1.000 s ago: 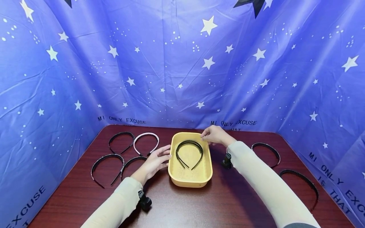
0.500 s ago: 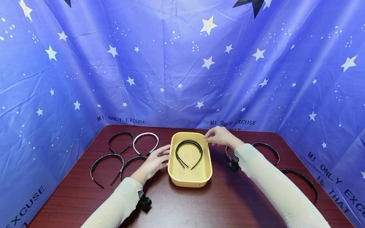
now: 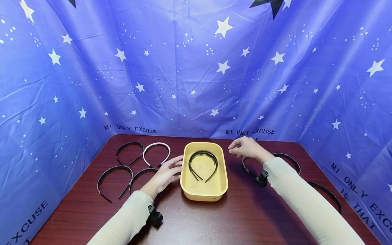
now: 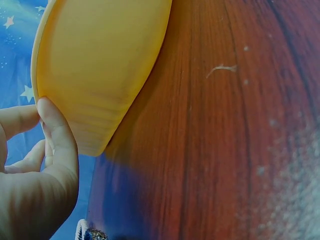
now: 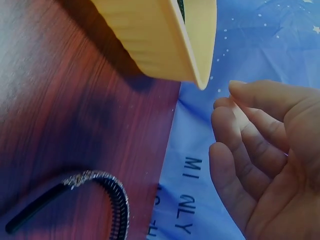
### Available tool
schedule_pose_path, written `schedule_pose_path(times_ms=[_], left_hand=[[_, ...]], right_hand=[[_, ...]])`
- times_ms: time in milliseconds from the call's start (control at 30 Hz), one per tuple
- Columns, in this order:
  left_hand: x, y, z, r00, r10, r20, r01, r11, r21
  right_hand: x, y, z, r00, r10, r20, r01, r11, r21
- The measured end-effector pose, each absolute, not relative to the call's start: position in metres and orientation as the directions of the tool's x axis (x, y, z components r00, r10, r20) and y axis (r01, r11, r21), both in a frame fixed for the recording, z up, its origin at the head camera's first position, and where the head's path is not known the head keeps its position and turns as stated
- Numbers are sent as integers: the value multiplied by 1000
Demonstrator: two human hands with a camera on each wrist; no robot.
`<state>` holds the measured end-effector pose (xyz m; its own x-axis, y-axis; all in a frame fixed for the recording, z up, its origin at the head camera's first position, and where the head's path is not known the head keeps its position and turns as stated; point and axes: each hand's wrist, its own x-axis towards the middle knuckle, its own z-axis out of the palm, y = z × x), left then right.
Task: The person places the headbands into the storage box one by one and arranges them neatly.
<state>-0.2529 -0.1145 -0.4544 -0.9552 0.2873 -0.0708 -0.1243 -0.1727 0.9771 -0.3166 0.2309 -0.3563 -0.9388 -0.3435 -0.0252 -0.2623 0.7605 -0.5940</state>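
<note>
A yellow plastic tub stands mid-table, with black toothed headbands lying overlapped inside it. My left hand rests its fingers on the tub's left side; in the left wrist view, the thumb touches right by the rim. To the right of the tub, my right hand hovers with loosely bent fingers and nothing between them. In the right wrist view, that hand stands apart from the tub's rim. Below it lies a black headband with a glittery band, partly hidden by the wrist in the head view.
On the left of the table lie a pink-and-white headband and several black ones, including a glittery one. Two more black headbands, one behind the other, lie at right, partly covered by the sleeve. A starry blue cloth surrounds the table.
My right hand has drawn away from the tub's far right corner toward the right, uncovering part of a headband beneath the wrist. My left hand and the tub have stayed in place.
</note>
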Motion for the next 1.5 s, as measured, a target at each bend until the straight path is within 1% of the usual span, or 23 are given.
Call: schedule_pose_path(times_ms=[233,733,1300,1500], left_hand=[[-253,-114,-454,-955,290,-66,-122,-177,977],[-255,-115,-454,-955,290,-64,-121,-182,976],[-254,-114,-455,-955,288,-70,-126,-179,976],[-253,-115,-455,-955,289,-67,-123,-180,976]], right_hand=[[-310,251,-357,-938,-347,-20,-270,764,-586],[-293,294,-352,-960,-276,-45,-188,758,-625],[-255,361,-357,-963,-267,-42,-182,757,-628],[-243,386,-360,-970,-235,-56,-143,745,-652]])
